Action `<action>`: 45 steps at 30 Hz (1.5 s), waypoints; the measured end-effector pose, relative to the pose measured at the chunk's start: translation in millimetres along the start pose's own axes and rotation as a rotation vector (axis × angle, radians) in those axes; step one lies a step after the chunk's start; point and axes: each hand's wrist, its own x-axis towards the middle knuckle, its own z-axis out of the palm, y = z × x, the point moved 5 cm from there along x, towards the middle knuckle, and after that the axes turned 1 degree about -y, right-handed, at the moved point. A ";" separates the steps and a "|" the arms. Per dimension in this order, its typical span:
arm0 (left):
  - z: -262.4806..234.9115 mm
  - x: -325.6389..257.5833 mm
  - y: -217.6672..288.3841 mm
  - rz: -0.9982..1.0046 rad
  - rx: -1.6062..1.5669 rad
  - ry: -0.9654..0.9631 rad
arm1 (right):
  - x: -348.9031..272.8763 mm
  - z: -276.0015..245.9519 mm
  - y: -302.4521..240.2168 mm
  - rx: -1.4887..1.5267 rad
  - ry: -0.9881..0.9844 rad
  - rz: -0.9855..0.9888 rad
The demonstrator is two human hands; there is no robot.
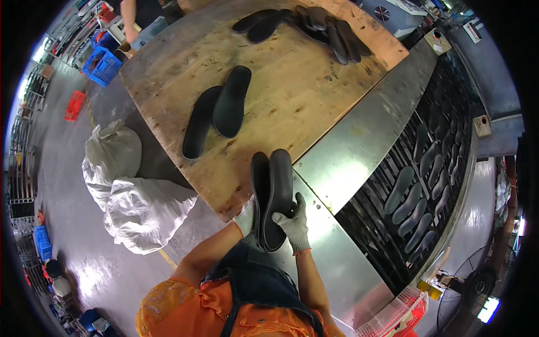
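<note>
Black shoe insoles (279,191) stand nearly upright in front of me, stacked close together with one slightly to the left. My right hand (295,224), in a grey knit glove, grips their right side, its thumb across the front insole. Gloved too, my left hand (245,218) holds them from the left, its fingers hidden behind them. Just beyond, on the wooden table (281,95), lie two more black insoles (232,101), one partly overlapping the other. Several others (337,42) are piled at the table's far end.
A metal ledge (359,151) runs right of the table, bordering a dark slatted conveyor (382,247) carrying several insoles. White sacks (143,208) sit on the floor at left. A pink basket (393,314) and a fan (477,286) are at lower right. Another person's arm (129,19) shows at far left.
</note>
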 end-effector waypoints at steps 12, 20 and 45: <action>32.2 -17.5 35.1 0.103 0.511 -0.248 | 5.5 12.4 -3.6 0.565 -0.488 0.248; 57.4 32.7 174.3 1.191 1.374 0.226 | 27.6 20.5 19.7 0.747 -0.403 0.252; 37.6 104.0 302.1 0.710 1.196 0.497 | 29.9 1.7 35.8 0.531 -0.315 0.339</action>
